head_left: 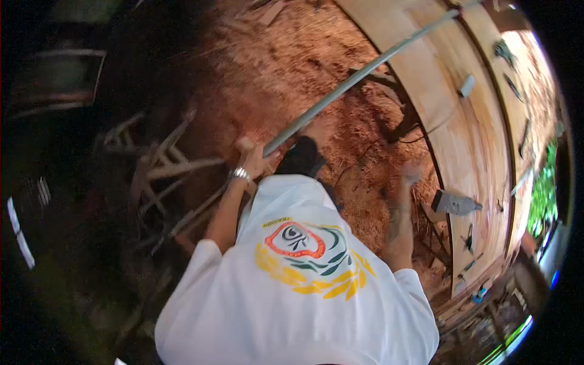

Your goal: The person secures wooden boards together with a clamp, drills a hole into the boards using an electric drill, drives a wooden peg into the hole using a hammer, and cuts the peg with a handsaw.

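Observation:
My left hand (255,159), with a metal watch at the wrist, is closed round the near end of a long grey pipe (359,76). The pipe slants up and to the right, and its far part passes over a wooden workbench (465,149). To the right, my right hand (412,173) hangs over the shavings-covered ground beside the bench edge. Motion smears its fingers, so I cannot make out their pose. Nearest to it on the bench lies a grey bottle-shaped object (456,203).
A light-blue block (467,86) and several dark tools lie on the bench. Wood shavings (292,67) cover the ground. Wooden frames or trestles (167,164) stand in shadow at the left. A dark shoe (299,157) shows below the pipe.

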The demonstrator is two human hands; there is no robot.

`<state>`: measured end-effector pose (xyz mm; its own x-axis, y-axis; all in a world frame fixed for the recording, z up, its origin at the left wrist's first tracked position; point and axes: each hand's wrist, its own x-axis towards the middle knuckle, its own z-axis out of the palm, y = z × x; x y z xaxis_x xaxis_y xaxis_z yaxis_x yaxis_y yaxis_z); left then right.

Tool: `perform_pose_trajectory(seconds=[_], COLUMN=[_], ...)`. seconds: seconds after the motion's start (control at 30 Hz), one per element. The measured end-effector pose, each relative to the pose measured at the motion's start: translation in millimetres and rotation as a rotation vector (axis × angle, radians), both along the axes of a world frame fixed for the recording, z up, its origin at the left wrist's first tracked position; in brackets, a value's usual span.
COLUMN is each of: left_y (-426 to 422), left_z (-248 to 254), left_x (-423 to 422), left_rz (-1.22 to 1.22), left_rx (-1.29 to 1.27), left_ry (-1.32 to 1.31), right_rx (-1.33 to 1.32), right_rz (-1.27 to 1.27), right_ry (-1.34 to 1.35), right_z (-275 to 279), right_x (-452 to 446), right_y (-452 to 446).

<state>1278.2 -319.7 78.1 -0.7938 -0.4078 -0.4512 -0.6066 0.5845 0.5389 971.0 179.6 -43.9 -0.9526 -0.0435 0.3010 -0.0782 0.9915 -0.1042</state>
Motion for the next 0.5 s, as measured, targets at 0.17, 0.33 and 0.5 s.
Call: perform_pose_trajectory(seconds=[0.17,0.33,0.5], left_y=[-3,-18,-51], left_z=[27,11,51], left_x=[-23,-17,-43], left_rz=[-0.075,-0.057,-0.209], left_rx=[0.090,0.416,0.631], left_ry=[0.002,-0.009,-0.214], right_rx=[-0.412,-0.712,-1.910], right_rz=[-0.269,-0.380,-0.541], right_ry=[-0.730,-1.036,-0.801], right_z=[-24,-10,26], right_x=[155,229,183], right_y=[-78,-213,-358])
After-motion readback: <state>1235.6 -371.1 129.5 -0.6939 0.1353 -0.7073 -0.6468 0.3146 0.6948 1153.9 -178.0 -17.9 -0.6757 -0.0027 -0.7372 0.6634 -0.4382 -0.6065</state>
